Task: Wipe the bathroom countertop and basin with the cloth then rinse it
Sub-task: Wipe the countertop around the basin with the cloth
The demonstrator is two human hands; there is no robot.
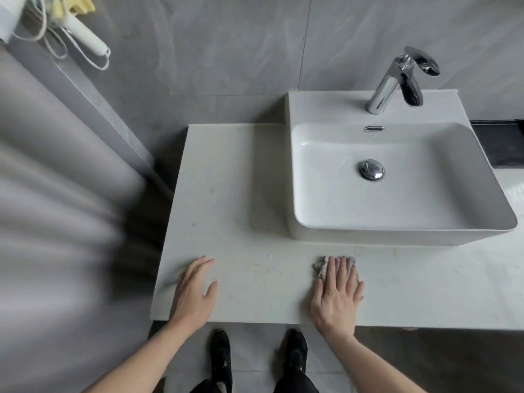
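The cloth is a small grey, crumpled rag, mottled light and dark, lying low in the frame and right of centre on the pale counter, just in front of the basin's near wall. Most of it is hidden: the right hand lies flat on top of it, palm down. The fingers are straight and held close together, pressing the cloth to the counter rather than pinching it. A ragged edge shows beyond the fingertips and to their left, and a small bit peeks out at the right side of the hand.

The left hand rests on the bare counter at lower left of centre, well apart from the cloth, palm down, its fingers loosely together and the thumb spread out to the side; it holds nothing.

The basin is a white rectangular vessel sitting on the counter in the right half of the frame. Inside it I see only the chrome drain plug at the middle of the bowl and an overflow slot on the back wall. A chrome faucet stands on the basin's rear ledge. The counter shows faint marks and smudges near its front edge. A white hair dryer with a coiled cord hangs on the grey wall at upper left. Two black shoes stand on the floor at the bottom.
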